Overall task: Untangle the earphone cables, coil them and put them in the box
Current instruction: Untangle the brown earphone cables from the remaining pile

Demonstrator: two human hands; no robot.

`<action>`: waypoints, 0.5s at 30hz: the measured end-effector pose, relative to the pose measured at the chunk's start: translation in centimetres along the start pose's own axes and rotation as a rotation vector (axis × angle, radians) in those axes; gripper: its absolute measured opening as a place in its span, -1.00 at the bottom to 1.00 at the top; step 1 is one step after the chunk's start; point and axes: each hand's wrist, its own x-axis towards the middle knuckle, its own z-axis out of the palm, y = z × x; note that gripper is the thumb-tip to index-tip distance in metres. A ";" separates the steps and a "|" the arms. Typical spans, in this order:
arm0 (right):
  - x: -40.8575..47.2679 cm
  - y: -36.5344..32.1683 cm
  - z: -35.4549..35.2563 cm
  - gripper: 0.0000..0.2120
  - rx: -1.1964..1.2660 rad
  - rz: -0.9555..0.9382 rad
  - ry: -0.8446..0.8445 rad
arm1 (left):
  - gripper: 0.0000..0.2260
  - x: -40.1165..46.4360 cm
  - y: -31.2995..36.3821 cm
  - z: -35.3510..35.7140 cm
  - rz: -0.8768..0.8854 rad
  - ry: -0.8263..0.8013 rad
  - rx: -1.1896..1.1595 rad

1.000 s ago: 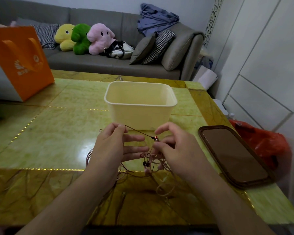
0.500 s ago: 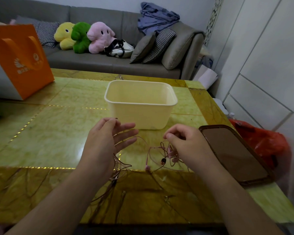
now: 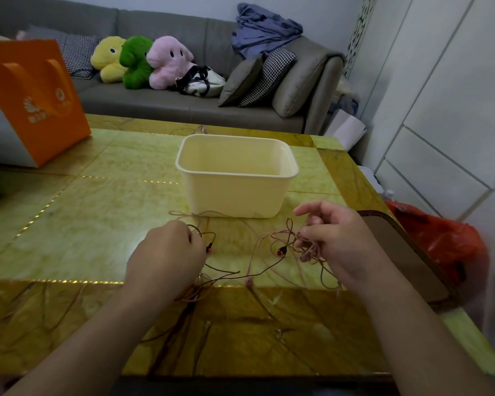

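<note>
A cream plastic box (image 3: 235, 192) stands open in the middle of the green table (image 3: 92, 224), with nothing visible inside. Just in front of it my left hand (image 3: 166, 252) grips a dark brown earphone cable (image 3: 226, 272), whose red-tipped earbud (image 3: 209, 248) hangs beside my fingers. My right hand (image 3: 335, 241) pinches a tangled bunch of pink cable (image 3: 272, 238) with a dark earbud (image 3: 280, 250) dangling below it. A pink earbud (image 3: 249, 281) lies on the table between my hands. More cable trails toward me under my left forearm.
An orange paper bag (image 3: 35, 101) stands at the table's far left. A brown-rimmed tray (image 3: 406, 258) lies at the right edge, beside a red plastic bag (image 3: 446, 247) on the floor. A grey sofa (image 3: 183, 104) with plush toys runs behind the table.
My hands have drawn apart, left to the left and right to the right. The brown cable now stays with the left hand and the pink tangle with the right.
</note>
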 end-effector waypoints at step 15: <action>-1.0 -0.7 1.4 -0.70 0.203 0.021 -0.178 | -0.80 -3.5 3.8 3.1 0.540 -0.080 -0.324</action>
